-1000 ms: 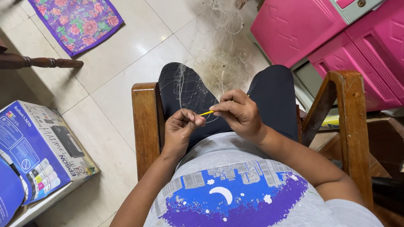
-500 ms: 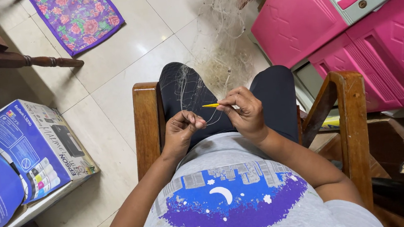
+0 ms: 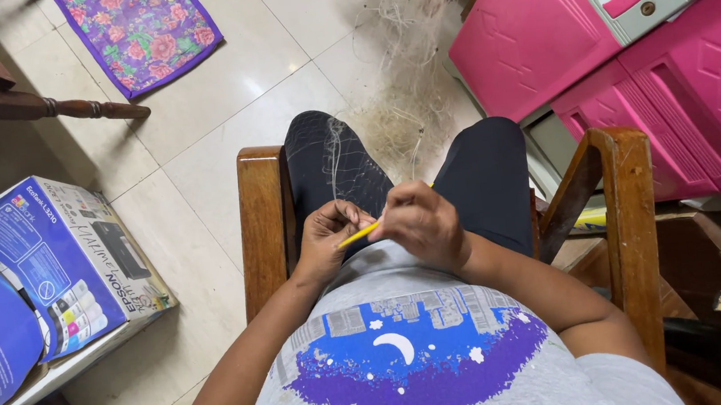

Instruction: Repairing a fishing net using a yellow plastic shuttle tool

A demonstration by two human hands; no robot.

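Observation:
I sit in a wooden chair (image 3: 263,222) and look down at my lap. My right hand (image 3: 421,223) grips a thin yellow needle-like tool (image 3: 359,235) that points left toward my left hand (image 3: 326,237). That hand pinches fine pale netting (image 3: 335,147), which runs up over my left knee and out to a tangled heap (image 3: 404,64) on the tiled floor ahead. Both hands are close together just above my thighs, fingers curled.
A blue and white cardboard box (image 3: 38,281) stands open on the floor to the left. A floral purple mat (image 3: 141,29) lies at the far left. Pink plastic cabinets (image 3: 632,67) fill the right. A dark wooden furniture leg (image 3: 47,109) crosses at upper left.
My right hand has shifted slightly left and down with the yellow tool, closer to the left hand. The netting and chair have not moved.

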